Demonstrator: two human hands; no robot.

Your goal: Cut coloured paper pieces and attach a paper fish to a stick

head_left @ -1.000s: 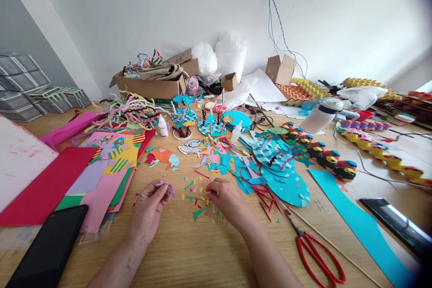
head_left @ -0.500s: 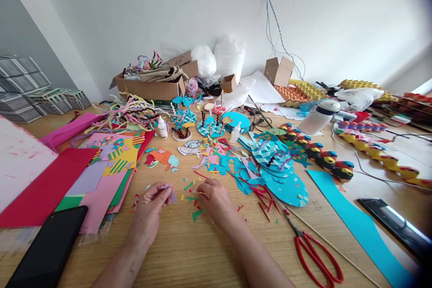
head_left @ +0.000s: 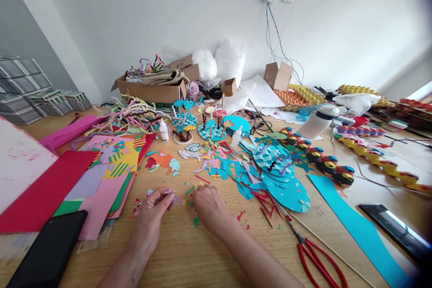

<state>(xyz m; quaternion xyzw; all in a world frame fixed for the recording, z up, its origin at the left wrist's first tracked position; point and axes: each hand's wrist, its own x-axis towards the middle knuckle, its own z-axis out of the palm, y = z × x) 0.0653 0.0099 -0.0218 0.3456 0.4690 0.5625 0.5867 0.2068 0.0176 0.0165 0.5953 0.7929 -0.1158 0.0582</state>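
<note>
My left hand [head_left: 153, 209] pinches a small purple paper cutout [head_left: 175, 196] between thumb and fingers, just above the table. Beside it, my right hand [head_left: 207, 202] is bent down over small paper scraps [head_left: 190, 190] in green, yellow and red. Its fingertips are closed and mostly hidden, so what they hold does not show. Left of my left hand lies a small red patterned paper piece [head_left: 137, 207]. Orange and blue paper fish [head_left: 165, 162] rest farther back, near a white fish drawing [head_left: 189, 150].
Red-handled scissors [head_left: 317, 261] and a thin stick lie at right, near a blue paper strip [head_left: 354, 225]. Glue bottles [head_left: 164, 130] stand behind the scraps. Coloured sheets [head_left: 101, 184] and a black phone [head_left: 47, 252] are at left. Blue ovals [head_left: 286, 191] lie right of centre.
My right hand has shifted slightly left, closer to my left hand, over the scraps. The left hand keeps its hold on the purple paper cutout. The view has tilted up slightly.
</note>
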